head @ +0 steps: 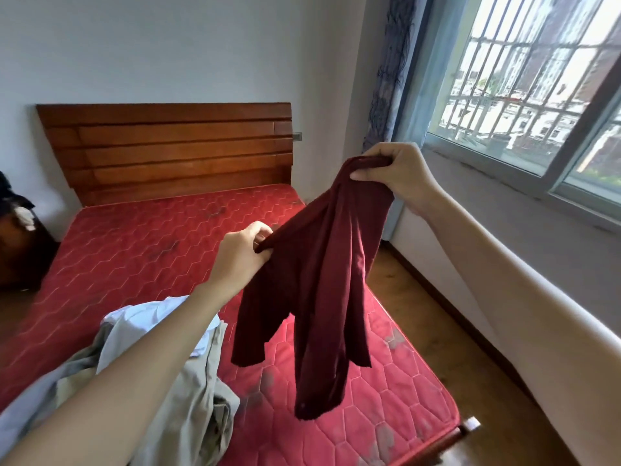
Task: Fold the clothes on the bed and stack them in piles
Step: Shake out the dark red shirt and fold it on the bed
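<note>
Dark red garment [312,270]: held up in the air at the centre of the frame, above the right part of the bed, not touching it — hangs down in long folds, with two loose ends at the bottom.
Left hand [240,253]: at the centre of the frame, fingers curled round the left upper edge of the dark red garment, gripping it.
Right hand [396,173]: higher, right of centre, fingers and thumb closed on a bunched top part of the dark red garment, pinching it.
Bed [141,250]: red quilted mattress with a hexagon pattern, dark stains visible in the middle and near the lower right corner; fills the middle and lower part of the frame.
Headboard [174,146]: brown wood in horizontal boards, upper left of centre, against the white wall.
Pile of clothes [181,391]: lower left of the frame, lying unfolded on the bed — a beige piece and a pale blue-white piece, partly hidden under the left forearm.
Window [537,95]: upper right of the frame, with metal bars outside and buildings behind them.
Curtain [389,72]: bluish with a dark pattern, pulled to the left side of the window.
Floor [420,297]: brown wood, between the bed and the wall under the window.
Dark furniture [20,250]: at the left edge, beside the bed; what lies on it cannot be told.
</note>
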A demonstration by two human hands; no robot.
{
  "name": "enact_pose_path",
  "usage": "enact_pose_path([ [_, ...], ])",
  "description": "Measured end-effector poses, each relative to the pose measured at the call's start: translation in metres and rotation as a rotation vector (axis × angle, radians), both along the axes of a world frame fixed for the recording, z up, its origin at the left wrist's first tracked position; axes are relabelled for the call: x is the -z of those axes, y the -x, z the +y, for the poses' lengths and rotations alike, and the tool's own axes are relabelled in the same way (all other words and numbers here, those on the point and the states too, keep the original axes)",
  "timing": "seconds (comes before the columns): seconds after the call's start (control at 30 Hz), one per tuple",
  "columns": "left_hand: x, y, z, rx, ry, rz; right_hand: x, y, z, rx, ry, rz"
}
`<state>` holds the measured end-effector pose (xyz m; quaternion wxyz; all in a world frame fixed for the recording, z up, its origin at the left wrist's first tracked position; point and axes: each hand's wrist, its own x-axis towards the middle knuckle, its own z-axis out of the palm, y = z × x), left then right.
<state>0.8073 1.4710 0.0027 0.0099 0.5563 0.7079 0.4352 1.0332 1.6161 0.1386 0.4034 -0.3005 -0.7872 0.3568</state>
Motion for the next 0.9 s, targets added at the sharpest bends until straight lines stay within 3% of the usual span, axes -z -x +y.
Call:
enact_pose_path([
  [0.27,0.001,0.004,-0.016,-0.04,-0.199,0.174,0.001,-0.013,-0.001,0.161,0.021,0.071],
  [0.4,0.009,-0.025,-0.018,0.01,-0.221,0.092,-0.002,-0.003,-0.008,0.214,0.041,0.099],
  [0.7,0.038,-0.09,0.009,0.014,-0.039,-0.08,-0.006,0.016,-0.021,0.21,0.005,0.06],
  [0.9,0.043,-0.095,0.027,-0.022,0.094,-0.079,-0.008,0.018,-0.025,0.155,0.008,0.073],
])
